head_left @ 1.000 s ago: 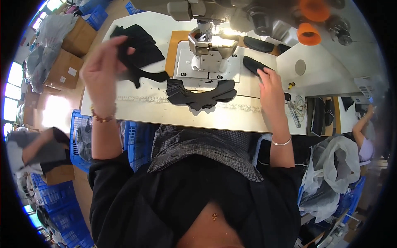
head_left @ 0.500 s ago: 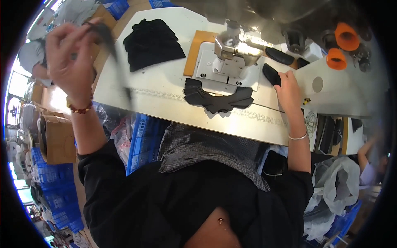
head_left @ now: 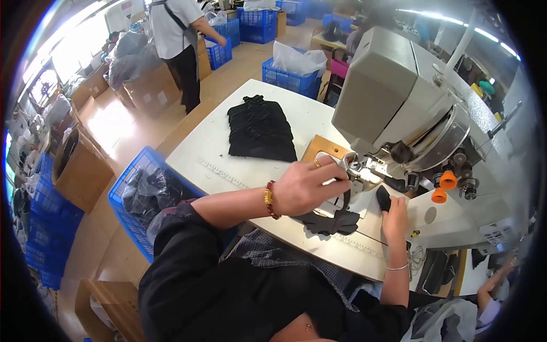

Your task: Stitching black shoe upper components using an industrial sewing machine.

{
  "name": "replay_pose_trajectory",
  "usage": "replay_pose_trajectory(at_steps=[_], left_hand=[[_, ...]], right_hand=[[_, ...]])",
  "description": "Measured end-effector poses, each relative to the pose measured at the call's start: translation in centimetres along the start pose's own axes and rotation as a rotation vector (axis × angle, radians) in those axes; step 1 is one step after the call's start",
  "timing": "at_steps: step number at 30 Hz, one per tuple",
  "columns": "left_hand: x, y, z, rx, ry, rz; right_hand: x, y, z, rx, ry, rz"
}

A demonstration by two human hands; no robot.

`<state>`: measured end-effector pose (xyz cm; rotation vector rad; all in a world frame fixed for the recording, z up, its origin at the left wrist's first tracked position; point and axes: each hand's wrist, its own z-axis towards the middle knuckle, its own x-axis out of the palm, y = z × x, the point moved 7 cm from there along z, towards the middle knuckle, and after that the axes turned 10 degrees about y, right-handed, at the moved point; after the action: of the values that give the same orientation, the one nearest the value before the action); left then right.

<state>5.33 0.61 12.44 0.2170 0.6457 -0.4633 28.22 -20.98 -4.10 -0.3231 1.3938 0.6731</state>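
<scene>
My left hand (head_left: pixel 310 188) is in front of the sewing machine (head_left: pixel 376 85), its fingers pinched beside the metal clamp head (head_left: pixel 360 171). From those fingertips hangs a narrow dark strip of fabric (head_left: pixel 346 199), partly hidden by the hand. My right hand (head_left: pixel 394 219) grips a small black rounded fabric piece (head_left: pixel 383 198) to the right of the clamp. Just below my left hand, a fanned bunch of black cut pieces (head_left: pixel 330 223) lies near the table's front edge. Farther back on the white table (head_left: pixel 191 165) rests a layered stack of black fabric pieces (head_left: pixel 261 128).
Orange thread cones (head_left: pixel 448 180) sit on the machine's right side. A blue crate (head_left: pixel 131 182) with plastic-wrapped goods stands left of the table. Cardboard boxes (head_left: pixel 85 171) line the floor. Beyond the table, a person in a white shirt (head_left: pixel 174 28) stands among blue crates.
My left hand has come from the far left, strip in its fingers, to the machine's clamp. My right hand stays by the small black piece. The view has tilted up, showing more room.
</scene>
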Motion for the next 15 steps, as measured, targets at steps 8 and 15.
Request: replay_pose_trajectory(at_steps=[8, 15], left_hand=[[3.0, 0.4, 2.0, 0.049, 0.031, -0.115], [4.7, 0.9, 2.9, 0.055, 0.057, -0.099]], right_hand=[[-0.2, -0.1, 0.2, -0.006, -0.004, 0.069], [0.4, -1.4, -0.1, 0.028, -0.088, 0.140]])
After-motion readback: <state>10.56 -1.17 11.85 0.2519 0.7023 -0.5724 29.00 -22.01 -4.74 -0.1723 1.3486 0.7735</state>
